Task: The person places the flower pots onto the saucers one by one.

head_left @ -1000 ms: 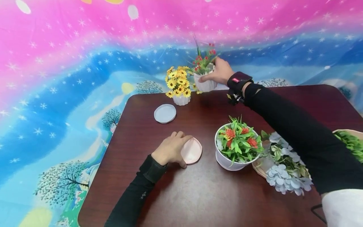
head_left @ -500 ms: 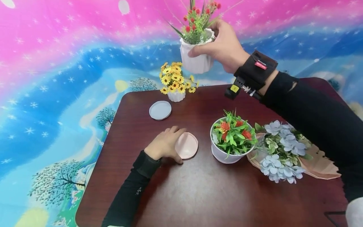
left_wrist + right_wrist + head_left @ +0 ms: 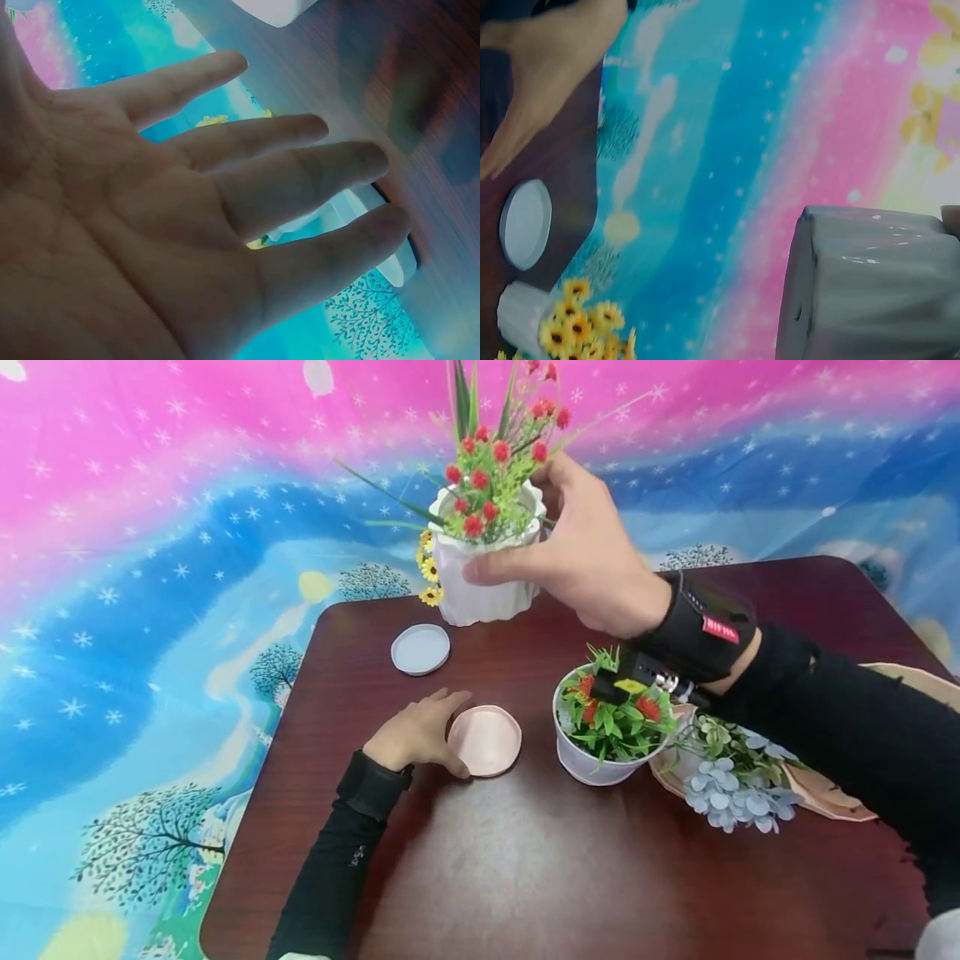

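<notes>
My right hand (image 3: 581, 543) grips a white fluted flowerpot (image 3: 487, 581) by its side, thumb across the front. Red flowers (image 3: 480, 481) and long grass blades rise from it. The pot is upright in the air over the far part of the table; its smooth wall and base edge fill a corner of the right wrist view. Beside the pink saucer (image 3: 486, 742), my left hand (image 3: 420, 731) has thumb and fingers spread at its left rim. The left wrist view shows that palm (image 3: 127, 202) bare, with straight fingers.
A pale grey saucer (image 3: 420, 650) lies farther back. Yellow daisies (image 3: 429, 568) are mostly hidden behind the held pot. Right of the pink saucer stands a white pot (image 3: 600, 768) of orange flowers, under my right wrist. Blue hydrangeas (image 3: 738, 797) lie beyond it, partly under my sleeve.
My right hand has raised the red-flowered pot from the back of the table and brought it nearer, leftward and then lower. My left hand stays by the pink saucer, its fingers a little more spread.
</notes>
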`<action>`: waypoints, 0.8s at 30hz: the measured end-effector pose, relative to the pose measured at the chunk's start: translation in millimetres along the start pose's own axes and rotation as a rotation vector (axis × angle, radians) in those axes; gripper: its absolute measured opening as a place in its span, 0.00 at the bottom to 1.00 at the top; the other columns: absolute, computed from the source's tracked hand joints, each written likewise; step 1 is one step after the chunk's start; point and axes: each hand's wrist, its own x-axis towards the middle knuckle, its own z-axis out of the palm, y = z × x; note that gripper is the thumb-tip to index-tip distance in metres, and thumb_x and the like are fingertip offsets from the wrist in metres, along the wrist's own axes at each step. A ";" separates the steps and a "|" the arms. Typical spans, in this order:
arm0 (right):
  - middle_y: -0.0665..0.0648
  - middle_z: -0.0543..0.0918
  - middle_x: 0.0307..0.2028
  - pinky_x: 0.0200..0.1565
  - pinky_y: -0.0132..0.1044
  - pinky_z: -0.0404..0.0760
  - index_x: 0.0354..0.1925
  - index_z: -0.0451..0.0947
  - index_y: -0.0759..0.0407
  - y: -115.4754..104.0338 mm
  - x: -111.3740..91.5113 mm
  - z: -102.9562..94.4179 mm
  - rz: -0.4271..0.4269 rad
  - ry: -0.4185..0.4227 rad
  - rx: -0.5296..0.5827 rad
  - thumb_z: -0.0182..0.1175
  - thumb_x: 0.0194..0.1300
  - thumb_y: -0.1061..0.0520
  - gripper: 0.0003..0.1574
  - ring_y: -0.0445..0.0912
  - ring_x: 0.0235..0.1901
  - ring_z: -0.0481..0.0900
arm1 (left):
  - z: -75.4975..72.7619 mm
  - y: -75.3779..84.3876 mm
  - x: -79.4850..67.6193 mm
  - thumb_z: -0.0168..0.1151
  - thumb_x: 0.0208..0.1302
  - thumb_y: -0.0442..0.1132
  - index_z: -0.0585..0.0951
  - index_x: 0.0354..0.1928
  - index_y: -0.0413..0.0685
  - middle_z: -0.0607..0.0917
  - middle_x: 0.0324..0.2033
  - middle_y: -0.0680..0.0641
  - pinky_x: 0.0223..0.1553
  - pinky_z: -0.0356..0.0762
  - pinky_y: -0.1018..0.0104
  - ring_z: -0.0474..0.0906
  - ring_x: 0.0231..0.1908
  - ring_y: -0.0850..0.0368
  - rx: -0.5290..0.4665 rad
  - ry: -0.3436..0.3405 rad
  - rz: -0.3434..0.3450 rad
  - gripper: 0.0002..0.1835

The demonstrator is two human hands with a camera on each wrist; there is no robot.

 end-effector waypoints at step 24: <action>0.59 0.75 0.68 0.66 0.49 0.76 0.76 0.61 0.61 61.2 -83.9 57.7 -0.037 0.024 -0.086 0.84 0.45 0.65 0.65 0.48 0.65 0.77 | 3.6 -1.6 -0.8 0.94 0.34 0.47 0.70 0.77 0.46 0.77 0.69 0.47 0.64 0.78 0.47 0.73 0.64 0.48 -0.167 0.056 0.037 0.63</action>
